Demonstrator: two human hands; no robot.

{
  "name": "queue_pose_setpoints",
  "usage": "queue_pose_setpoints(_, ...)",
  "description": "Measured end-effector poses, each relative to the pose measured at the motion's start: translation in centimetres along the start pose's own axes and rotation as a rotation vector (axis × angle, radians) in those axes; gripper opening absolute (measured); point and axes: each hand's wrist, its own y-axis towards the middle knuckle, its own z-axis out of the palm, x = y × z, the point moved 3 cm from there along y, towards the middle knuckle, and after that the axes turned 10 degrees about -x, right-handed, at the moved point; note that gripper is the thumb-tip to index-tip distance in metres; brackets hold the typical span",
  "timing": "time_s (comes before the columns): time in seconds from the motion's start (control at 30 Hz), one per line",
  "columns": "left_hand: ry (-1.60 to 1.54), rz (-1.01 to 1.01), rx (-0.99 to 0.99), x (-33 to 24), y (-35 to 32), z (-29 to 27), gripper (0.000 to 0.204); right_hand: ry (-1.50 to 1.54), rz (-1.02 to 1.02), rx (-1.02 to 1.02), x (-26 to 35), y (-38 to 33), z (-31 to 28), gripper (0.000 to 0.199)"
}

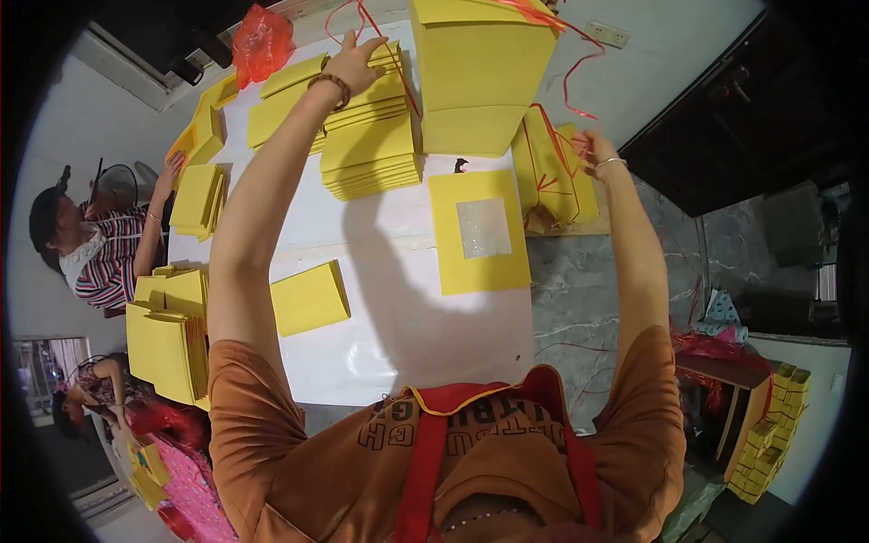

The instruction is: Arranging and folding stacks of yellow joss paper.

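My left hand (355, 69) reaches over stacks of folded yellow paper pieces (371, 149) at the far side of the table, fingers spread. A thin red string (405, 86) runs close by those fingers; contact is unclear. A tall yellow stack (480, 81) stands between my arms, with red string (572, 77) trailing from its top. On the right, my right hand (595, 152) is raised with fingers apart, beside a yellow bundle (548, 167) tied with red string. Nearer me lie a flat yellow piece with a pale window (484, 228) and a plain yellow piece (310, 299).
The white-covered table (434, 339) spreads before me. At the left edge, a person in stripes (118, 262) touches a yellow tray; more yellow stacks (167, 344) stand nearby. A red plastic bag (262, 45) lies at the far left. A dark door (724, 109) is at right.
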Motion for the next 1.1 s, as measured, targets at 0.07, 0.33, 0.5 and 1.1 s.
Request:
queue_pose_setpoints(0.07,-0.071,-0.109,-0.296,-4.6,-0.9,-0.6,0.055,-0.053,0.018,0.080,-0.9,-0.6,-0.3,0.031)
queue_pose_setpoints(0.33,-0.274,0.253,-0.615,-11.8,-4.9,-1.5,0.055,0.296,-0.204,0.326,2.4,-3.3,6.2,0.027)
queue_pose_setpoints(0.5,-0.136,0.301,-0.808,-14.3,-4.4,-3.1,0.054,0.248,-0.261,0.324,3.2,-4.5,6.8,0.044)
queue_pose_setpoints(1.1,0.423,0.464,-0.490,-17.9,0.2,2.1,0.090,0.204,-0.327,0.266,6.4,-10.1,6.1,0.034)
